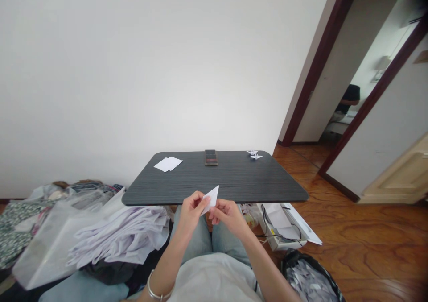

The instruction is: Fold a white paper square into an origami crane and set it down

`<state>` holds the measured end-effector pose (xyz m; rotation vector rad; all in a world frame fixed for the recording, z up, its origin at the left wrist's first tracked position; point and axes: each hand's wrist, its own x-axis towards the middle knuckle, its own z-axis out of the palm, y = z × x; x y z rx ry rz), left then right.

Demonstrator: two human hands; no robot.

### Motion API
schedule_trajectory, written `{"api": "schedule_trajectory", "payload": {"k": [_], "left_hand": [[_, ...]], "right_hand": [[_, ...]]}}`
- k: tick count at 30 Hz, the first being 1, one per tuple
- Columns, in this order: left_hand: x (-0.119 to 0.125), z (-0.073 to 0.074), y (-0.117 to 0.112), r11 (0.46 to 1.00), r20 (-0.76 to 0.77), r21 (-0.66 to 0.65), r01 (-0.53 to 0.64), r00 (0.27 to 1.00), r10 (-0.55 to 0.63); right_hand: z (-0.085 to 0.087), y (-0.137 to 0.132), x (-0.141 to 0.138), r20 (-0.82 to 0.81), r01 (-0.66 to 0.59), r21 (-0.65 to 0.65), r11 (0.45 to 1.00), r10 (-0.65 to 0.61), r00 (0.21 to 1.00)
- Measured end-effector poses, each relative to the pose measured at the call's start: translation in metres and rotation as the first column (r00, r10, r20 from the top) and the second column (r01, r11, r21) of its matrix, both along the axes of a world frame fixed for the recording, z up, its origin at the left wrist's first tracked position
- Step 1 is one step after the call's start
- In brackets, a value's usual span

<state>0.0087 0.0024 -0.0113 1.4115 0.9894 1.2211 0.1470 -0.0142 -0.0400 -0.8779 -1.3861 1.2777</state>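
A small folded white paper (211,198), pointed at the top, is held up just off the table's near edge. My left hand (194,206) pinches its left side between thumb and fingers. My right hand (225,213) has its fingers closed at the paper's lower right edge; the exact contact of the fingertips is hard to make out. On the dark table (187,186) beyond lie white paper squares (168,163) at the left, a phone (211,157) at the back middle and two folded paper cranes (256,156) at the back right.
Folded white cloth (123,235) and other fabrics are piled left of the table. At the right on the wooden floor stand a white box (284,235) with cables and a black bag (310,277) full of scraps. A doorway (321,70) opens at the right.
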Motion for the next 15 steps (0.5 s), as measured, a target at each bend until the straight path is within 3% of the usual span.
{"api": "schedule_trajectory", "payload": {"k": [8,15], "left_hand": [[0.0047,0.0042,-0.0044,0.991,0.079,-0.066,0.120,0.990,-0.115],[0.0050,0.0032,-0.0020,0.995,0.068,-0.013,0.099,0.993,-0.098]], "right_hand": [[0.0046,0.0010,0.0024,-0.008,0.167,0.074,0.983,-0.167,0.986],[0.0058,0.0017,0.0065,-0.009,0.202,0.119,0.972,-0.203,0.979]]}}
